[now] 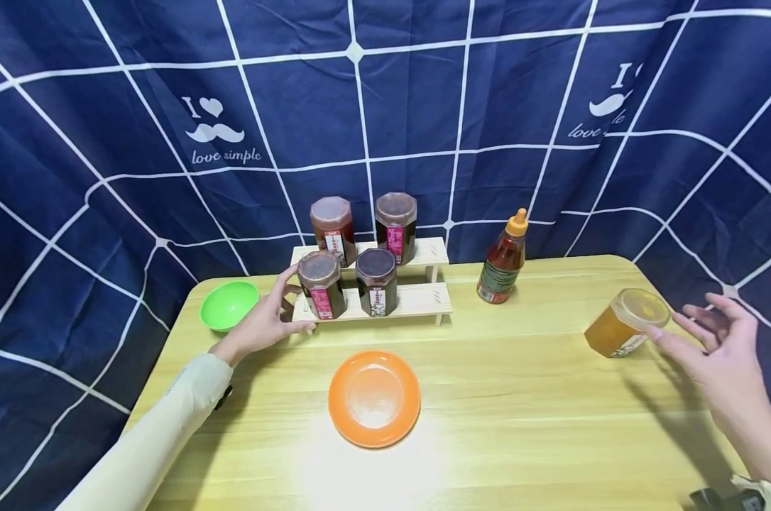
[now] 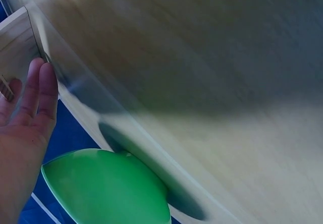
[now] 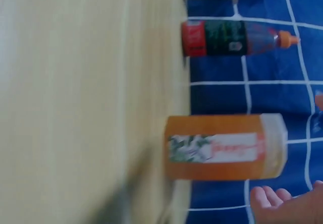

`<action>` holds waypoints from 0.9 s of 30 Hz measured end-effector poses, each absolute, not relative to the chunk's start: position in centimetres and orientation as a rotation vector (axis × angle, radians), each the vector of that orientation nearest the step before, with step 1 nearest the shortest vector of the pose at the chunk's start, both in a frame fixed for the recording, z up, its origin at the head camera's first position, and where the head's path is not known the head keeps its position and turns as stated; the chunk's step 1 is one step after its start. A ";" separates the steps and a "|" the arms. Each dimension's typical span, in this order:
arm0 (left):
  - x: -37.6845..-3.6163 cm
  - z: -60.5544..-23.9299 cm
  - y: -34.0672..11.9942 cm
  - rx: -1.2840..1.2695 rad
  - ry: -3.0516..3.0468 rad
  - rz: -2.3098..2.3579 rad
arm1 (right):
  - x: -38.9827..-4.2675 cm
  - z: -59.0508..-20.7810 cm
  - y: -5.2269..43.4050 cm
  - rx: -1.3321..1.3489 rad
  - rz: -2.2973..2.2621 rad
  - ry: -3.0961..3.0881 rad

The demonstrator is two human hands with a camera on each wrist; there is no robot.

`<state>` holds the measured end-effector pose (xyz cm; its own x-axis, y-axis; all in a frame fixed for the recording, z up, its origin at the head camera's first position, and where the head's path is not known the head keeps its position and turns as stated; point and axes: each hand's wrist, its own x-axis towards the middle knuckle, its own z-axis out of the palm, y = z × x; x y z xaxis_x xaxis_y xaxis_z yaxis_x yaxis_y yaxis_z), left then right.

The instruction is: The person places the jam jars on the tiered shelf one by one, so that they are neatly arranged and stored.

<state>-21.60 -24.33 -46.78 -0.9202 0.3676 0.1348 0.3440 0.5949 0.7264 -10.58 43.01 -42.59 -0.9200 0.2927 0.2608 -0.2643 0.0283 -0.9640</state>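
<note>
Honey jar [image 1: 625,323] with amber contents stands upright near the right edge of the table [image 1: 520,397], clear of everything else. Right hand [image 1: 720,355] sits just beside it, fingers spread wide, fingertips near the lid but holding nothing. Left hand [image 1: 264,319] reaches the front-left dark jam jar [image 1: 321,284] on the lower step of the wooden rack [image 1: 417,301]; fingers loosely extended at the jar's side, no closed grip visible. Three more dark jars share the rack. Likely step: reach phase, both hands. Next: each closes round its jar. Sauce bottle [image 1: 503,259], orange plate [image 1: 374,397], green bowl [image 1: 228,304] stand apart.
</note>
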 end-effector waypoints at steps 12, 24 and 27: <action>-21.5 -47.0 -24.1 0.605 2.782 1.263 | -12.9 -46.2 44.9 0.100 1.924 -2.166; -21.4 -46.7 -24.1 0.616 2.792 1.261 | -13.9 -47.0 45.5 0.108 1.908 -2.230; -21.4 -46.7 -24.1 0.614 2.792 1.259 | -14.2 -47.1 45.5 0.110 1.890 -2.234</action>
<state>-21.45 -24.14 -46.72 -0.9227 0.3585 0.1420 0.3438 0.5981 0.7240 -14.21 45.51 -47.09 -0.9746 0.0798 0.2092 -0.1931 0.1735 -0.9657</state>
